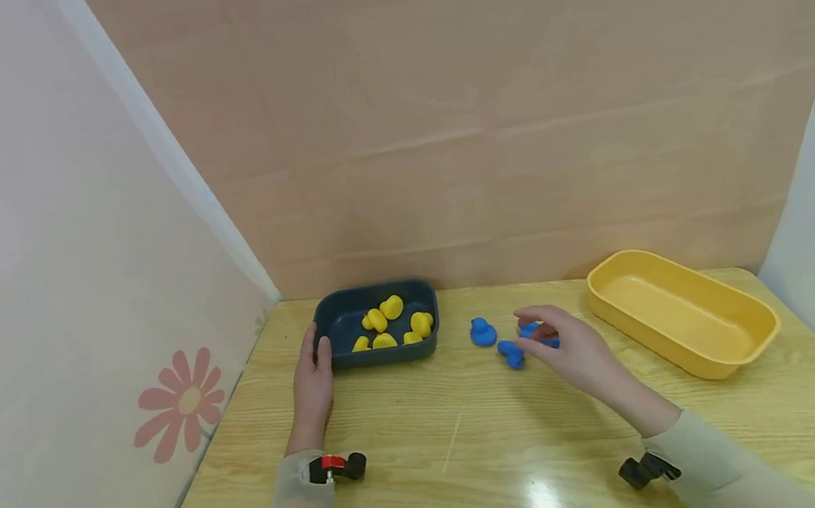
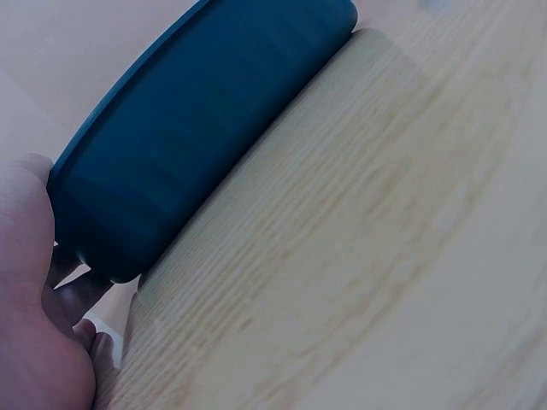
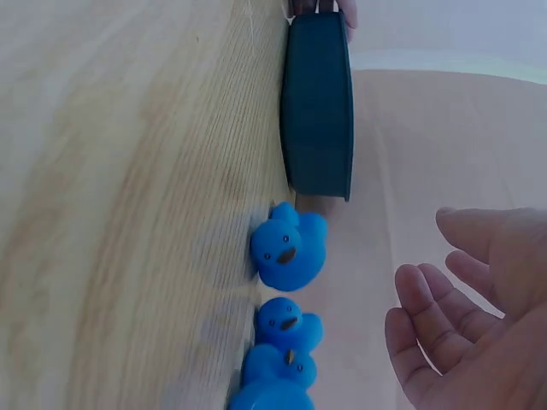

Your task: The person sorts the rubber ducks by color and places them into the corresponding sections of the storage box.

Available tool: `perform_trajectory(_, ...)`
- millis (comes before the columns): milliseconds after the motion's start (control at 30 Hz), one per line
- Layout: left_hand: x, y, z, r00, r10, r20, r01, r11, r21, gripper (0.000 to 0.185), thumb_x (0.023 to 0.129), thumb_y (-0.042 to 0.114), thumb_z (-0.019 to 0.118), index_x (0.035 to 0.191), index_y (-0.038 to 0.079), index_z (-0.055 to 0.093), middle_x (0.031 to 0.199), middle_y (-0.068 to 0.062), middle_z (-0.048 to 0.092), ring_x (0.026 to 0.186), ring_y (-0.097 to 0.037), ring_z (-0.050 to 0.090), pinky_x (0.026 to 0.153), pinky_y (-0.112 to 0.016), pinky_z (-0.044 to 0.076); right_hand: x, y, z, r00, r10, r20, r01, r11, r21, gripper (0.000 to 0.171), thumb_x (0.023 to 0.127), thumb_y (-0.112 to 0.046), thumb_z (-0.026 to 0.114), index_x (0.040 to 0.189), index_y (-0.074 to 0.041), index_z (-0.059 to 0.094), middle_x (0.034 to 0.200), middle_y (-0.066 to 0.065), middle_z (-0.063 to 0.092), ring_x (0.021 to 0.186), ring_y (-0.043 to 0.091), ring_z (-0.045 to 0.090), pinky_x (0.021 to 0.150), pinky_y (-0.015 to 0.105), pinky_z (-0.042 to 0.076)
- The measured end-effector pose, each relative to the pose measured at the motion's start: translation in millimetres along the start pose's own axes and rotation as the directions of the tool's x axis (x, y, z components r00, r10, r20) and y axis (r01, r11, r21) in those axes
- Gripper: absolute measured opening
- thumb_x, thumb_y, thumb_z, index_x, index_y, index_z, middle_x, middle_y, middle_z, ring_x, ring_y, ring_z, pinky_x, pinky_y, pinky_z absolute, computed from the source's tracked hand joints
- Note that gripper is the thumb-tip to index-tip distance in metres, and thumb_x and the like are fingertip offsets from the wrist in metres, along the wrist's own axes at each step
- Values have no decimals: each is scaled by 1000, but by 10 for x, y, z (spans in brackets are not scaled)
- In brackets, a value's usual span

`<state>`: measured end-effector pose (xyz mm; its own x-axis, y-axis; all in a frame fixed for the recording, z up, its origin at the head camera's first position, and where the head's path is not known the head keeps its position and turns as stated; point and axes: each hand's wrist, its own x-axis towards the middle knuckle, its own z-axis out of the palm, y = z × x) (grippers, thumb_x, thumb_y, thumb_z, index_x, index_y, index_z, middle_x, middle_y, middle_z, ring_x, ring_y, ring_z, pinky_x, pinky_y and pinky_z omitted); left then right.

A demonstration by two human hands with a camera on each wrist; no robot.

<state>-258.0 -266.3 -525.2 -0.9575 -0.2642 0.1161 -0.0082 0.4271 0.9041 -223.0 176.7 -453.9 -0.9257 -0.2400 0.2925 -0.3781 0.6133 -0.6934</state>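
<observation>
My left hand point(image 1: 312, 382) grips the left end of a dark blue plastic tray point(image 1: 382, 357), its thumb at the front corner. In the left wrist view, fingers point(image 2: 73, 295) show behind the tray's end. Several yellow rubber ducks point(image 1: 392, 307) lie inside the tray. To its right, a blue rubber duck point(image 1: 483, 332) sits on the table, and more blue ducks point(image 1: 512, 354) are grouped beside it. My right hand point(image 1: 569, 344) hovers over this group with thumb and fingers apart, partly hiding some ducks. Nothing lies between its fingers in the right wrist view.
A yellow plastic tray point(image 1: 655, 309) stands at the right, angled on the wooden table point(image 1: 417, 471). A brown backdrop point(image 1: 484, 128) rises behind the table. Patterned side panels point(image 1: 74, 242) border the left and right.
</observation>
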Motion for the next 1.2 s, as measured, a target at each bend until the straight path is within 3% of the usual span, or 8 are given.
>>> perform_trajectory(300,-7,1,-7,1000,8,-6,-8,1000,6,67,120,54,39,178,25,25,181,-10,26,166,-38,24,132,-60,24,-229,93,-220,999,37,-26,-37,999,1,49,109,-25,75,153,-7,62,139,13,69,114,34,72,91,52,61)
perform_trajectory(567,-10,7,-8,1000,16,-2,-16,1000,9,67,120,53,39,178,24,25,181,-11,26,166,-39,23,133,-60,23,-386,179,-440,995,51,-87,-54,998,-33,51,107,-21,77,153,-5,62,139,17,70,113,37,73,80,29,58)
perform_trajectory(733,-7,6,-16,1000,26,7,-26,1000,10,67,120,53,39,178,24,24,182,-10,25,167,-38,22,133,-59,22,-490,256,-543,987,30,-158,-41,997,-67,49,105,-19,80,149,-3,65,137,16,70,109,35,72,85,16,53)
perform_trajectory(900,1,-9,-16,999,33,2,-33,999,1,67,120,53,40,178,24,25,181,-10,26,167,-37,23,133,-59,23,-587,382,-667,970,30,-239,-57,993,-107,47,105,-16,80,146,0,65,138,20,68,114,40,66,92,4,39)
perform_trajectory(1000,7,-15,-19,999,32,0,-32,999,0,67,120,52,41,178,23,25,181,-12,25,167,-39,22,133,-61,22,-637,464,-765,963,63,-261,-98,987,-124,49,107,-20,77,149,2,63,140,25,64,122,45,62,98,17,43)
perform_trajectory(1100,7,-18,-19,1000,29,1,-29,1000,1,67,120,52,41,178,24,24,181,-12,25,167,-39,22,133,-61,21,-691,536,-870,959,96,-267,-134,983,-128,53,110,-24,73,154,3,58,146,32,59,129,54,55,106,50,47)
perform_trajectory(1200,3,-21,-19,1000,25,2,-25,1000,-2,66,120,51,41,178,24,25,181,-11,25,167,-38,22,133,-61,21,-744,610,-962,955,136,-263,-170,979,-114,58,112,-27,70,159,3,53,155,37,51,138,63,46,104,79,39)
